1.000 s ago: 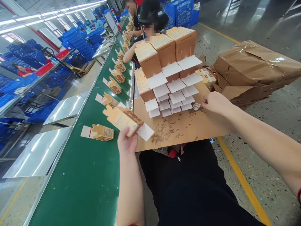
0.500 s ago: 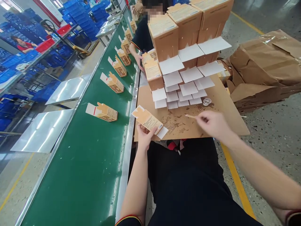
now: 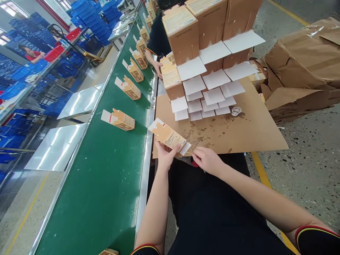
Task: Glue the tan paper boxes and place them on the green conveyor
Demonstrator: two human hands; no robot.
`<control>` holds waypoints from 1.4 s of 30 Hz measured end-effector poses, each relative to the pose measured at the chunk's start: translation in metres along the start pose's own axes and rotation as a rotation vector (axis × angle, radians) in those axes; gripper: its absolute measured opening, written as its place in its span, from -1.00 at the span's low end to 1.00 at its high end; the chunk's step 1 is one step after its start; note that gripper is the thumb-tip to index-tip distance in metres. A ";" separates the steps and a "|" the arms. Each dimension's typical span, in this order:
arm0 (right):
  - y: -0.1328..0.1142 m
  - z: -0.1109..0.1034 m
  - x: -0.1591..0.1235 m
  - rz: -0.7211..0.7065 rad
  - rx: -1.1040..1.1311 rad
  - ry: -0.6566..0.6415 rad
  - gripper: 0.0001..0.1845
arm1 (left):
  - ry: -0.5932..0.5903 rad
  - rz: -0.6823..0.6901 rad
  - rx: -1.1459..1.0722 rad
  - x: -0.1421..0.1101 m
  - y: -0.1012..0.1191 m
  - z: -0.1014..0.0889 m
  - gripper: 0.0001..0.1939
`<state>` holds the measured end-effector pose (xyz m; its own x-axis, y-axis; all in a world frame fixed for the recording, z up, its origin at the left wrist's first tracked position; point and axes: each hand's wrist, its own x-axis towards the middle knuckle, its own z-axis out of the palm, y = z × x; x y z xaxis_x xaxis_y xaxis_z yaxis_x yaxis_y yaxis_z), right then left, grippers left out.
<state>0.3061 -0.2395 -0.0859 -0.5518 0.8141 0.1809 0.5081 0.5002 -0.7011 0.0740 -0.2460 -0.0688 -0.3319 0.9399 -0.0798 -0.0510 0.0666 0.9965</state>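
My left hand (image 3: 166, 156) grips a small tan-and-white carton (image 3: 170, 136), tilted, with a white flap hanging out at its near end. Pinched in my right hand (image 3: 207, 160) is a thin pale stick (image 3: 189, 152), its tip at or close to that flap; whether they touch I cannot tell. Both hands are over the near edge of a brown cardboard sheet (image 3: 255, 131). A small clear cup (image 3: 236, 111) rests on the sheet among dark wet spots. Behind it rises a stack of brown cartons (image 3: 183, 42) with white flaps (image 3: 192, 67) sticking out towards me.
Along my left runs a green conveyor belt (image 3: 101, 184) with a metal edge, carrying a row of open cartons (image 3: 122, 119). A co-worker's hand (image 3: 158, 69) touches the stack's left side. A large brown paper-wrapped bundle (image 3: 300, 67) lies at the right.
My left hand has brought the carton from above the belt to the cardboard sheet. My right hand has moved from beside the cup leftward to the carton's flap, with the stick. Belt cartons have shifted.
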 end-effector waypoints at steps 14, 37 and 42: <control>0.000 -0.076 -0.054 0.236 0.154 0.222 -0.48 | 0.083 0.146 0.372 -0.034 -0.013 0.023 -0.21; 0.031 -0.100 -0.054 0.240 0.135 0.313 -0.36 | 0.851 -0.001 0.441 0.055 0.009 -0.168 0.02; 0.049 -0.116 -0.088 0.331 0.069 0.450 -0.30 | 0.989 0.606 0.385 0.055 0.042 -0.127 -0.23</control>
<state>0.4566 -0.2522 -0.0563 -0.0265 0.9774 0.2095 0.5536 0.1889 -0.8111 -0.0665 -0.2340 -0.0350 -0.7869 0.2044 0.5823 0.5873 -0.0414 0.8083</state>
